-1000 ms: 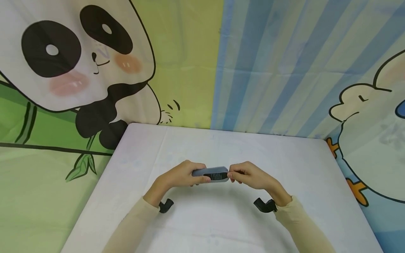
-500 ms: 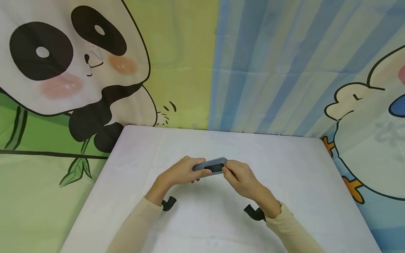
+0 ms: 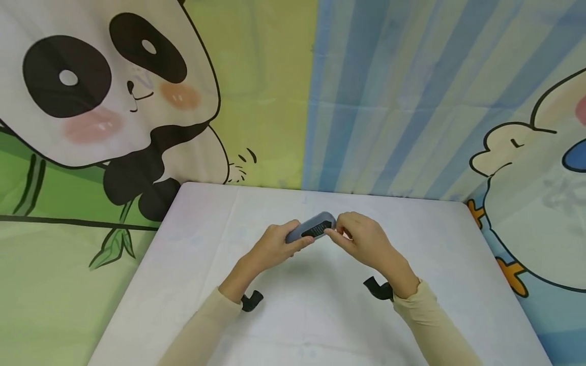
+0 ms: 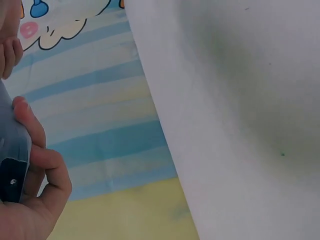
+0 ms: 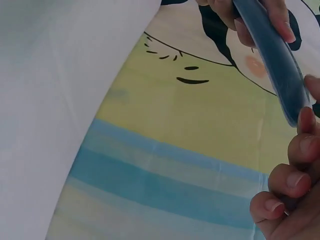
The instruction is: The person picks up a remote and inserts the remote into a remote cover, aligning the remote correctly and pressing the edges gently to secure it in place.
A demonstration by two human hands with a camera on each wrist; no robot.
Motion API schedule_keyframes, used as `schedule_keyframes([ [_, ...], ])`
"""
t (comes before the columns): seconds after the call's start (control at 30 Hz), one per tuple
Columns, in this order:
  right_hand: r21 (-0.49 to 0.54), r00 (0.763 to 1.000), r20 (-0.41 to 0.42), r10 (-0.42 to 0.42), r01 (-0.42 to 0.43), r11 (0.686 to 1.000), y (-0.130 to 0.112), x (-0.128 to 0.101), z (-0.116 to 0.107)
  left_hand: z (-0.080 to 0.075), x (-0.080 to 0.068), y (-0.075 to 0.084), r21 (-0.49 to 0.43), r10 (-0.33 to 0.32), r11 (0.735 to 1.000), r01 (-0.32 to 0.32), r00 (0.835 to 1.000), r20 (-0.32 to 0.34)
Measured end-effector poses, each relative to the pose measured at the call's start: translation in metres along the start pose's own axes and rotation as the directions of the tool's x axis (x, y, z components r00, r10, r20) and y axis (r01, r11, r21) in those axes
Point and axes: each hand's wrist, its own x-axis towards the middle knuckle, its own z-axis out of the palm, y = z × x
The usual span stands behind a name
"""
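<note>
Playroom-like corner: cartoon panda backdrop (image 3: 114,86) behind white table (image 3: 320,315).

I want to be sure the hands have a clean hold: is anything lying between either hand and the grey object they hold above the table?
Nothing visible does. The left hand grips one end of the grey object directly, and the right hand pinches the other end, bare fingers against it. Both hold it above the white table.

No readable text, label or number shows anywhere.

Grey-blue case (image 3: 311,227) with black panel, white table (image 3: 439,254), beige sleeves (image 3: 428,325).
</note>
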Motion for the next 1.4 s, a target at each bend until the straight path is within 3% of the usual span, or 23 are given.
schedule_keyframes([
  [0.2,0.082,0.992,0.056,0.116,-0.121,0.989,0.008,0.0,0.004,0.013,-0.007,-0.007,-0.039,0.064,0.997,-0.063,0.998,0.028],
  [0.4,0.144,0.98,0.184,0.076,-0.103,0.984,0.014,0.004,-0.001,0.01,-0.011,-0.015,-0.038,0.097,0.995,-0.094,0.991,0.091],
  [0.5,0.198,0.952,0.3,0.066,-0.13,0.972,0.014,0.006,-0.008,0.005,-0.013,-0.019,0.006,0.093,0.996,-0.094,0.99,0.11],
  [0.6,0.225,0.905,0.42,0.072,-0.18,0.958,0.013,0.008,-0.013,0.0,-0.015,-0.02,0.032,0.092,0.995,-0.097,0.987,0.135],
  [0.67,0.197,0.878,0.473,0.069,-0.182,0.963,0.012,0.008,-0.014,-0.002,-0.016,-0.022,0.047,0.09,0.994,-0.098,0.985,0.15],
  [0.73,0.145,0.868,0.494,0.055,-0.144,0.979,0.011,0.007,-0.013,-0.004,-0.018,-0.023,0.059,0.085,0.994,-0.096,0.983,0.16],
  [0.8,0.079,0.875,0.483,0.039,-0.088,0.993,0.009,0.006,-0.012,-0.004,-0.018,-0.024,0.073,0.078,0.993,-0.09,0.984,0.162],
  [0.93,-0.059,0.914,0.405,0.013,0.013,0.998,0.004,0.002,-0.007,-0.003,-0.018,-0.024,0.105,0.075,0.99,-0.091,0.986,0.147],
  [1.13,-0.283,0.968,0.24,-0.078,0.147,0.948,0.0,-0.004,0.009,0.005,-0.018,-0.023,0.158,0.051,0.985,-0.068,0.993,0.106],
  [1.23,-0.281,0.981,0.099,-0.165,0.187,0.941,-0.002,-0.007,0.019,0.011,-0.019,-0.021,0.112,0.04,0.992,-0.052,0.994,0.102],
  [1.4,-0.175,0.956,-0.066,-0.287,0.272,0.946,-0.012,-0.005,0.029,0.016,-0.019,-0.015,-0.015,0.048,0.999,-0.047,0.996,0.076],
])
